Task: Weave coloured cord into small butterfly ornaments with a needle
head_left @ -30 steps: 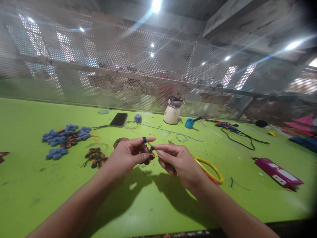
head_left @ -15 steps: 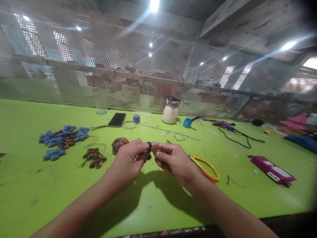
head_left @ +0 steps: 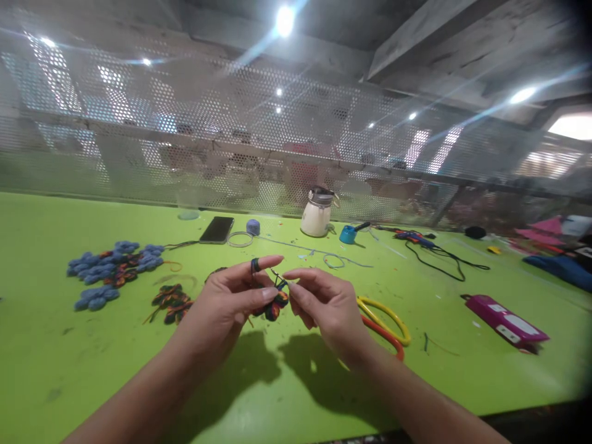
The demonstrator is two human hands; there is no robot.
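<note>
Dark and orange-flecked, a petalled yarn piece [head_left: 274, 308] is pinched in the half-curled left hand [head_left: 231, 295]; a thin hook [head_left: 277, 275] is held at it by the nearly closed right hand [head_left: 330, 301]. Below both, a green table [head_left: 259, 407] is backed, beyond them, by a perforated screen [head_left: 222, 105].

"What are we wearing on our left hand [head_left: 222, 302]?"
"We have a narrow, dark greenish band [head_left: 254, 266] around the index finger [head_left: 269, 262]; whether ring or wound yarn, we can't tell."
"And our right hand [head_left: 330, 308]?"
"Bare and slender-fingered, we'd say. Both our forearms [head_left: 152, 376] are bare too, smooth, narrowing towards the wrists, as far as we can see them."
</note>
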